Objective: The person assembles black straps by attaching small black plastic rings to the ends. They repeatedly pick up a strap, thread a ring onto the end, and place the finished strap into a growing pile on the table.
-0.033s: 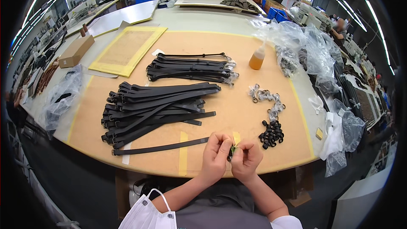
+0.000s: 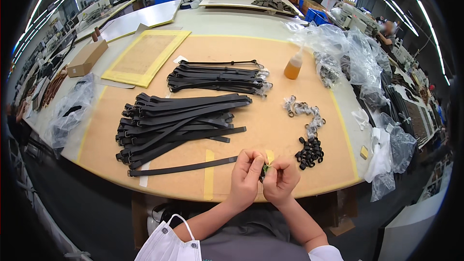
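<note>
My left hand (image 2: 245, 176) and my right hand (image 2: 281, 180) meet at the front edge of the brown work table (image 2: 270, 130). Their fingertips pinch a small dark piece (image 2: 265, 169) between them; most of it is hidden by the fingers. One black strap (image 2: 181, 168) lies flat just left of my left hand. A heap of small black loops (image 2: 309, 152) sits just right of my right hand. Behind them is a large pile of black straps (image 2: 179, 121).
A bundle of thinner black straps (image 2: 217, 77) lies further back, with wrapped metal buckles (image 2: 304, 111) and an amber bottle (image 2: 292, 67) to the right. Clear plastic bags (image 2: 357, 53) crowd the right edge. At the far left are a yellow-framed mat (image 2: 145, 58) and a cardboard box (image 2: 87, 58).
</note>
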The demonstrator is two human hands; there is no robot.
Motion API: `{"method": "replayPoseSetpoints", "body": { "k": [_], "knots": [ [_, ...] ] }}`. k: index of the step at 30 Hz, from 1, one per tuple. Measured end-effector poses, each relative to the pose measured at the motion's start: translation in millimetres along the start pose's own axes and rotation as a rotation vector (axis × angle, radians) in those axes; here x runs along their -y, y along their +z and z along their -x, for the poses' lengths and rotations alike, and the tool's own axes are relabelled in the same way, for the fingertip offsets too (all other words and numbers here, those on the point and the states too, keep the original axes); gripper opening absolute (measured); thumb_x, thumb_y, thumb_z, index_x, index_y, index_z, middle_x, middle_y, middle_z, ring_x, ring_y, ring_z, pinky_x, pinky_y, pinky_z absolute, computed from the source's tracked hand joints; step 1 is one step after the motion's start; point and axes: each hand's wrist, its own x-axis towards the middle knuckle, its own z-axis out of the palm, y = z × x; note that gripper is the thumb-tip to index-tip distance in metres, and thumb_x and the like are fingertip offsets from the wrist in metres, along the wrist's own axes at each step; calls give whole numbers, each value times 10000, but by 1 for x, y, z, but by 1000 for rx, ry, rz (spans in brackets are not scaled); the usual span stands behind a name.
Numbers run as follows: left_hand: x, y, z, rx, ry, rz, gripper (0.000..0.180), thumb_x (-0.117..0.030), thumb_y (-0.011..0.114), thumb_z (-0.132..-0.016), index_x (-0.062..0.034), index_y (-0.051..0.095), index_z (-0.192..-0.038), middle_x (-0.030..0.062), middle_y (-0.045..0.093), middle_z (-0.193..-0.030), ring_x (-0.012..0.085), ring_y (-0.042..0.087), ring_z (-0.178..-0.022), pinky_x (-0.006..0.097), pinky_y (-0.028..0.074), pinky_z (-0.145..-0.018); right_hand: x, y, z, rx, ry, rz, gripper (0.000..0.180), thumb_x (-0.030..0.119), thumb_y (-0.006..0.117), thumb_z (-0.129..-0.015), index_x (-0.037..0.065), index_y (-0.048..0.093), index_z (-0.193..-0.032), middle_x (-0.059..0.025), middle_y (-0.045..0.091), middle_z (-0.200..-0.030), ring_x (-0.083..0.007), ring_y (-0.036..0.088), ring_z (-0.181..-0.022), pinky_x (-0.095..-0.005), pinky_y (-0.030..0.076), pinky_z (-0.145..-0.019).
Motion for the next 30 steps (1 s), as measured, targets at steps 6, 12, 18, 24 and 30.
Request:
{"method": "replayPoseSetpoints", "body": {
  "k": [6,12,18,24,30],
  "knots": [
    [-25,6,-18,-106,-118,291,110,-153,494,-1073,-68,479,-1006,51,551,-937,121,540,-754,265,484,-670,18,2,-19,174,-316,12,127,-3,607,-752,54,541,-844,-52,512,-650,-162,465,-508,-281,381,-476],
    [-21,-3,-32,-128,-5,497,120,-142,473,-1073,-85,467,-967,58,527,-970,114,471,-691,249,385,-573,15,-10,-1,268,-265,-12,192,-19,665,-709,68,561,-845,-73,575,-711,-216,552,-562,-313,449,-507],
    [-28,-2,-32,-65,95,401,125,-147,434,-1091,-56,460,-1009,75,514,-987,120,484,-697,262,428,-578,40,-11,-5,219,376,-623,105,-84,518,-883,-3,490,-943,-131,648,-985,-133,636,-674,-256,543,-601],
    [-27,8,-25,-64,206,239,110,-149,433,-1092,-57,449,-1035,75,505,-1014,116,496,-699,267,432,-594,41,-9,-17,188,515,-810,136,-52,545,-943,10,442,-1006,-164,604,-1083,-125,646,-748,-256,557,-641],
    [-27,11,-22,-54,346,60,71,-126,443,-1084,-56,432,-1076,92,492,-1055,119,497,-703,282,441,-602,55,-4,-26,142,301,-691,358,-72,700,-856,37,474,-1112,-99,598,-997,-118,601,-730,-267,521,-667]
  ]
}}
